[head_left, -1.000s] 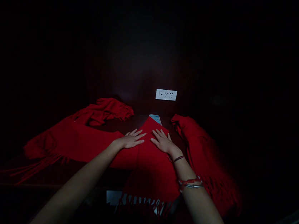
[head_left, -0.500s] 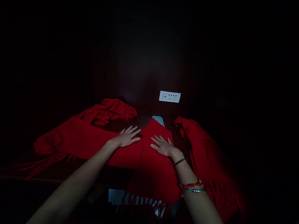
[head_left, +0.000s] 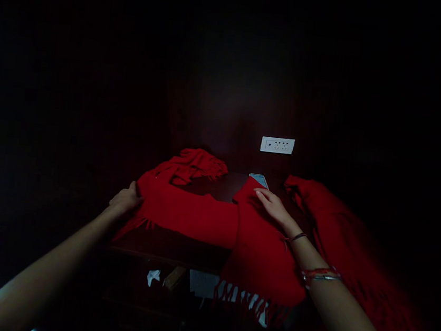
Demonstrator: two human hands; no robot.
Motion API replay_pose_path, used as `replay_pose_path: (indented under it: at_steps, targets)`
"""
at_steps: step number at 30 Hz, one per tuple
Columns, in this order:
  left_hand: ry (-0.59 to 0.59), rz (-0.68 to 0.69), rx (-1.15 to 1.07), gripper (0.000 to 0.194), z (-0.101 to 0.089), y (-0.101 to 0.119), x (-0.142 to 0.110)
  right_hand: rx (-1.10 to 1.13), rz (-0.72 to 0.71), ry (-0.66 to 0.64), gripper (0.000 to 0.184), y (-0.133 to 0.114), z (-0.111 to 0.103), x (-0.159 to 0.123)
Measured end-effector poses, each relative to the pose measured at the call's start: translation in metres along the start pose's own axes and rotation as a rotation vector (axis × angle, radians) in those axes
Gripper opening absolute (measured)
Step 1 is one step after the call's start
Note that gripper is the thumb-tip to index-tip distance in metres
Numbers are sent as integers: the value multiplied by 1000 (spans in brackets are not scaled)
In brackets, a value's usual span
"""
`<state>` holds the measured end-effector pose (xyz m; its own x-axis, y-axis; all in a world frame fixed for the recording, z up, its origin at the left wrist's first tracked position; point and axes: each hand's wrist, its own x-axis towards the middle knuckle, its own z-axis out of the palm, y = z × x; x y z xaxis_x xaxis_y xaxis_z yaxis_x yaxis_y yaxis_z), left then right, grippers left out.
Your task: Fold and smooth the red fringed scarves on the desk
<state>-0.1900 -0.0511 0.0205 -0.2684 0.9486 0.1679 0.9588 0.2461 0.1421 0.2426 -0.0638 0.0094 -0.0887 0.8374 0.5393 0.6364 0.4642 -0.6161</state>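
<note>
A red fringed scarf lies on a dark table, one length running left and another folded down over the front edge. At its left end, my left hand is closed on the cloth, with the fingertips partly hidden. My right hand rests on or just above the upper part of the folded-down length, fingers stretched out and nothing gripped. White-lit gaps show between the tassels hanging below the table edge.
Crumpled red cloth lies at the back left, and another red fringed cloth at the right. A phone lies behind the scarf. The wall has a white socket plate. Under the tabletop are papers and a small box.
My left hand has gone from lying flat mid-scarf to its left end and closed there. My right hand has lifted slightly, its fingers nearer together. The view has turned left.
</note>
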Motion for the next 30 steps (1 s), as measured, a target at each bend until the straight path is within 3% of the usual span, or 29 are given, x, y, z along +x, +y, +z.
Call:
replay_pose_path:
  at_steps: [3,7,9,13,16,19,22,24,27,30]
  targets:
    - [-37,-46,-58,45,-9,7,2,126,44,29,33,0,-1,1]
    - [229,58,-66,36,-46,40,-5,452,189,82,32,7,-7,1]
    - [370,182,-144,37,-69,69,-17,654,282,131,29,10,-11,0]
    - [457,493,-503,39,-93,151,-48,918,391,148,22,10,-20,-3]
    - [325,680,-793,40,-77,221,-65,1031,397,35,25,5,-26,-7]
    - [-18,709,-1090,50,-44,280,-77,1098,362,-101,30,-1,-31,-12]
    - [-365,599,-1396,46,-17,314,-85,1101,349,-126,30,-8,-28,-14]
    - [-497,556,-1512,38,-7,321,-86,1093,331,-58,35,-12,-24,-14]
    - [-466,609,-1501,35,2,312,-75,1106,312,62,39,-14,-18,-12]
    - [-158,672,-1289,30,16,291,-54,1142,364,157,33,-11,-19,-9]
